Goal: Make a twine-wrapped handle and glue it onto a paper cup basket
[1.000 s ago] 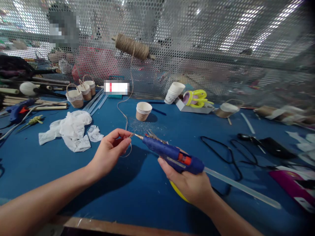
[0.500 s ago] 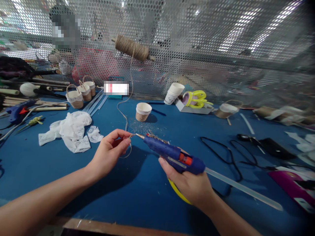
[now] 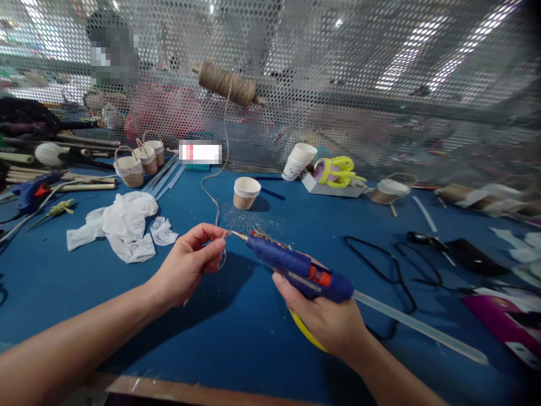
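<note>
My left hand [image 3: 192, 262] pinches the twine [image 3: 218, 206] between thumb and fingertips. This twine runs up to a spool [image 3: 227, 84] mounted at the mesh wall. In my right hand [image 3: 323, 318] is a blue glue gun [image 3: 291, 262], its metal nozzle touching or nearly touching the twine at my left fingertips. A clear glue stick [image 3: 422, 330] juts from the gun's back end. Part of a yellow handle, apparently scissors [image 3: 306, 332], shows beneath my right hand. Beyond both hands, a small burlap-wrapped cup [image 3: 245, 194] with a white rim stands upright on the blue table.
White lace [image 3: 122, 225] lies to the left, near three handled cups [image 3: 129, 171]. A second glue gun [image 3: 34, 192] rests at far left. Stacked paper cups [image 3: 298, 162] and a box [image 3: 333, 186] with yellow scissors stand at the back. A black cord [image 3: 395, 265] loops across the right.
The loose loop of twine below my left fingertips has shifted and looks smaller. Both hands and the glue gun have stayed almost in place.
</note>
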Tool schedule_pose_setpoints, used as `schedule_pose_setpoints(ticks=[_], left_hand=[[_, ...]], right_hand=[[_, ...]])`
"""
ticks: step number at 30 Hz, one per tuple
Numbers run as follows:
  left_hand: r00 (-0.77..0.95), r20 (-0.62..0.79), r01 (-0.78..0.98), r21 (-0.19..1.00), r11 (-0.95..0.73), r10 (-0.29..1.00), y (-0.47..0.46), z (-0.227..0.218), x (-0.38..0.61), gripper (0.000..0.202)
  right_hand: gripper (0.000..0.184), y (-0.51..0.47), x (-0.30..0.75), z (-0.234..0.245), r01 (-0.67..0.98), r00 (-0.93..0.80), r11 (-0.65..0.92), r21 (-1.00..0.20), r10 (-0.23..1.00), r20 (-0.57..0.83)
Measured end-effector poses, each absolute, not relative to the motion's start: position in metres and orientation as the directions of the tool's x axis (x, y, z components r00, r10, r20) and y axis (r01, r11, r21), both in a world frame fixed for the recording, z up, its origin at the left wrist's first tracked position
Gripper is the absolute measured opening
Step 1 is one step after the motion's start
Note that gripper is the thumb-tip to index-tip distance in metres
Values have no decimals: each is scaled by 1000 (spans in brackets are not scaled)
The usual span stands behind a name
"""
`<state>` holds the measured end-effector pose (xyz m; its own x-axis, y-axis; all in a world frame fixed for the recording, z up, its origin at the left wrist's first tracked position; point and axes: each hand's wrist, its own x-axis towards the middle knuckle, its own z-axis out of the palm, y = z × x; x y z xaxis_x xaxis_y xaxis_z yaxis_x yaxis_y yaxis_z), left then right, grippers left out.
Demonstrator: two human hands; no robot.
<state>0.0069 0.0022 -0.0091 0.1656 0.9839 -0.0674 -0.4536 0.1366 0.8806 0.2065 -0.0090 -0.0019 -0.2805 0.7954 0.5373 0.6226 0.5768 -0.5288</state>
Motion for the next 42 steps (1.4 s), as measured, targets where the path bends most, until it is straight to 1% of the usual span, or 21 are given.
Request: schedule_pose_setpoints(ticks=[6,11,14,19,26,29,35,38,42], left_hand=[[199,-52,-504,851,148,979,1,-10,6,7],[209,-56,-509,846,158,976,2,-9,5,6],[213,-56,-512,844,160,976,2,-8,5,6],[220,-41,-525,837,154,975,3,-8,5,6],[227,-32,-520,841,149,973,3,-11,4,6],[230,-37,-522,839,155,972,3,-11,5,6],[229,-41,-517,841,157,972,3,-10,5,7],[226,-43,-521,839,158,973,3,-10,5,8],[225,-41,-517,842,155,974,3,-10,5,6]], right_hand=[[10,-9,208,-4,619,-284,578,-532,796,535],[6,-10,207,0,595,-283,570,-567,809,516],[6,-10,205,1,606,-262,571,-554,801,539],[7,-9,206,2,625,-293,585,-517,790,539],[7,-8,207,3,625,-283,579,-524,793,539],[10,-9,206,5,606,-293,579,-545,800,524],[8,-10,207,1,648,-284,579,-495,786,549],[9,-10,207,2,635,-286,571,-520,800,528],[11,-10,207,0,606,-267,581,-543,792,549]])
